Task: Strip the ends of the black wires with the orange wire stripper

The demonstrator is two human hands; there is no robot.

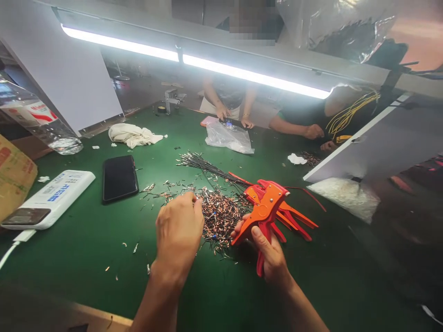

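Note:
My right hand (268, 249) is wrapped round the handles of an orange and red wire stripper (265, 207), its head pointing up and away. Left of it, my left hand (180, 223) is closed with the fingertips together; whatever it may hold is hidden. Between and behind the hands lies a pile of short copper and black wire scraps (223, 216). Beyond the pile rests a bundle of black wires (211, 168) with pale ends. A second orange and red tool (297, 221) lies behind the held stripper, partly covered by it.
On the green table (138, 286) are a phone (120, 178), a white power bank (51, 198), a white cloth (133, 135) and a plastic bag (230, 137). A bottle (41, 117) is at the left. Two people's hands show across the table, beneath a tube light (252, 76).

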